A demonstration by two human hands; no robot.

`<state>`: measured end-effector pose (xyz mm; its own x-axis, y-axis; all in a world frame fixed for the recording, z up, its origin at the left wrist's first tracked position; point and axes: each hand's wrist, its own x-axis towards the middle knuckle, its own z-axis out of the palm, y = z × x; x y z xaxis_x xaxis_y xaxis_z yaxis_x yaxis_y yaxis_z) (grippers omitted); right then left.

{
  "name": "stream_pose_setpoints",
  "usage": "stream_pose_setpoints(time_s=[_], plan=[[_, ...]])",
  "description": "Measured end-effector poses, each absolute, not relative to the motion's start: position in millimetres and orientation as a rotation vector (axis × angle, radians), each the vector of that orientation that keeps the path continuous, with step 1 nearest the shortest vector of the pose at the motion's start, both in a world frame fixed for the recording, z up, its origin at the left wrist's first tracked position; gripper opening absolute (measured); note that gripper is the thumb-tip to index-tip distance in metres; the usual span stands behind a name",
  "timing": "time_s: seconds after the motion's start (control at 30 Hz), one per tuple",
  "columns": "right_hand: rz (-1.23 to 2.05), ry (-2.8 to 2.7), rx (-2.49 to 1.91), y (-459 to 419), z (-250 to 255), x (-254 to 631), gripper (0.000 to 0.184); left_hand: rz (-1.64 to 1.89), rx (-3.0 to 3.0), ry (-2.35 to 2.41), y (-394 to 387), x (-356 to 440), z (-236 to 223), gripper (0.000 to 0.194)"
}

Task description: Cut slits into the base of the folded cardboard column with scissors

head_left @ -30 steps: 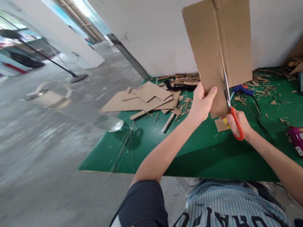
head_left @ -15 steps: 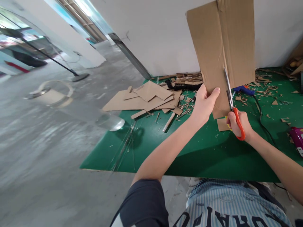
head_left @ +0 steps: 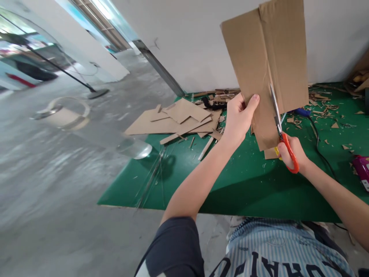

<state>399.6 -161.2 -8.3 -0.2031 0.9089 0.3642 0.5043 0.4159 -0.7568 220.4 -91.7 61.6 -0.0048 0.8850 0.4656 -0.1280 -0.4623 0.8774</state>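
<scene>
My left hand (head_left: 240, 115) grips the left edge of a large brown cardboard sheet (head_left: 248, 54), thumb on the near face and fingers mostly hidden behind. The sheet is held up above the table, with a crease running down its length. In my right hand (head_left: 292, 152) is a pair of scissors (head_left: 290, 154) with orange and yellow handles. Its blades point up along a cut that splits the lower part of the sheet, close to the crease. A small cardboard piece (head_left: 270, 154) lies on the table beneath the sheet.
On the green table (head_left: 178, 181) lie stacked cardboard pieces (head_left: 175, 119), scattered scraps and thin clear strands (head_left: 152, 177). A blue tool (head_left: 302, 112) with a black cord rests behind the scissors. A clear cylinder (head_left: 135, 148) is at the left edge, a magenta object (head_left: 361, 169) at the right.
The cardboard sheet and my left hand have shifted slightly left, and the sheet's lower left part has dropped a little. The scissors stay in the cut, nearly in place.
</scene>
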Motion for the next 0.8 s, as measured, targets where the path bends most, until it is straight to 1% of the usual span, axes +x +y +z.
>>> stream_pose_setpoints(time_s=[0.13, 0.23, 0.53, 0.7, 0.8], plan=[[0.654, -1.815, -1.262, -160, -15, 400, 0.056, 1.587, 1.470, 0.826, -94, 223, 61, 0.034], [0.644, -1.797, -1.293, -157, -23, 399, 0.056, 1.596, 1.454, 0.828, -96, 225, 61, 0.031], [0.474, -1.821, -1.297, -157, -23, 397, 0.053, 1.605, 1.368, 0.837, -100, 229, 61, 0.022], [0.515, -1.819, -1.300, -156, -22, 397, 0.049, 1.570, 1.319, 0.814, -100, 229, 62, 0.027], [0.574, -1.851, -1.249, -158, -21, 396, 0.050, 1.627, 1.327, 0.787, -97, 227, 64, 0.030]])
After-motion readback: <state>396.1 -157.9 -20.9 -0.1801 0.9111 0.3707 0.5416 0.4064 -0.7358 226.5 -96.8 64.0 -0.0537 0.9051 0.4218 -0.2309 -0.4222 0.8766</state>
